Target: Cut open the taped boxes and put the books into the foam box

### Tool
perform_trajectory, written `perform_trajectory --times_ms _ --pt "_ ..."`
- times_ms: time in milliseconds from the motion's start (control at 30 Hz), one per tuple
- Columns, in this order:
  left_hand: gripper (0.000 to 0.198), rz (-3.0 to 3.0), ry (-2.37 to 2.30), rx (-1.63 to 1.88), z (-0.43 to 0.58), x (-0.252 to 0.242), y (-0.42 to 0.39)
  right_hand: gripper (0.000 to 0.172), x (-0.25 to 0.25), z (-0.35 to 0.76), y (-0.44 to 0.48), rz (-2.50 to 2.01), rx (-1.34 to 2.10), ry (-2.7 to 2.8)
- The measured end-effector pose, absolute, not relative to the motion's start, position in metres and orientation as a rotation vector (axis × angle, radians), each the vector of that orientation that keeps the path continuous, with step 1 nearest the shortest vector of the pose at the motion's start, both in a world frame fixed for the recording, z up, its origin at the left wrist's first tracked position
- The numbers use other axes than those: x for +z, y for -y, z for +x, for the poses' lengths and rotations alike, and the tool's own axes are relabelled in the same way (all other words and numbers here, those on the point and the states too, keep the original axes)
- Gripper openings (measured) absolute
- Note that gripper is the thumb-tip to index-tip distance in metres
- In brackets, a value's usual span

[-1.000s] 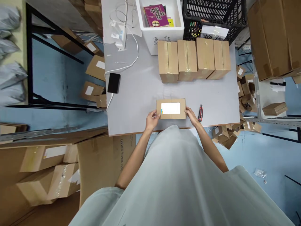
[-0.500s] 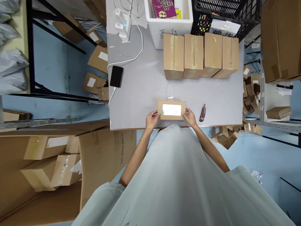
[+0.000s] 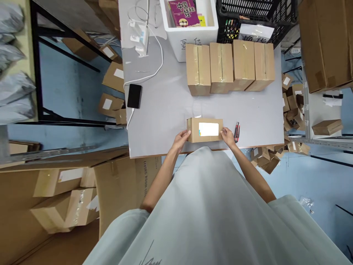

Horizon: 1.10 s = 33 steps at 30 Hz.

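Observation:
A small brown cardboard box (image 3: 195, 137) with a white label (image 3: 209, 129) on the side facing me is held near the table's front edge. My left hand (image 3: 181, 138) grips its left end, thumb on the near side. At the other end, my right hand (image 3: 227, 136) closes on the box's right edge. Just right of that hand lies a red and black utility knife (image 3: 237, 131), apart from it. Whether the box rests on the table or is slightly lifted, I cannot tell.
Several taped cardboard boxes (image 3: 222, 66) stand in a row on the grey table (image 3: 162, 110). Behind them are a white bin (image 3: 193, 36) with books and a black crate (image 3: 253, 18). A phone (image 3: 134, 96) and power strip (image 3: 142, 40) lie left. A large open carton (image 3: 118, 191) holds boxes.
The box has shifted a little to the right and turned, so its left end now shows. Both hands have moved along with it. The view has also tilted slightly.

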State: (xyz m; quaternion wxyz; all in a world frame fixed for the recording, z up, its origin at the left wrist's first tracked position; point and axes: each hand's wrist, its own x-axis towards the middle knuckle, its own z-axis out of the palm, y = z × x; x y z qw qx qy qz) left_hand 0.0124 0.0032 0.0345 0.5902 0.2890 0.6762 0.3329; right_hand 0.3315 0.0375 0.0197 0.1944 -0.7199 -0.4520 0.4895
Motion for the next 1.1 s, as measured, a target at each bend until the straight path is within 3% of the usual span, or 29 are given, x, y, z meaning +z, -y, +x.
perform_trajectory --times_ms 133,367,600,767,933,1100 --pt "0.081 0.595 -1.479 0.784 0.017 0.044 -0.007 0.07 0.04 0.341 -0.036 -2.082 1.205 1.266" --pt "0.087 0.777 -1.236 0.741 0.052 0.071 -0.014 0.078 0.092 0.337 -0.014 -1.788 1.423 1.243" --pt "0.073 1.018 -1.303 0.797 0.067 0.086 -0.018 0.089 0.108 0.326 -0.009 -1.638 1.52 1.203" --pt "0.064 1.186 -1.39 0.823 0.055 0.091 -0.014 0.086 0.106 0.316 -0.008 -1.525 1.571 1.191" --pt "0.062 1.221 -1.408 0.805 0.037 0.083 -0.014 0.088 0.099 0.301 -0.001 -1.539 1.577 1.2" --pt "0.065 1.26 -1.594 0.874 0.025 0.079 -0.019 0.079 0.082 0.3 -0.004 -1.52 1.734 1.23"
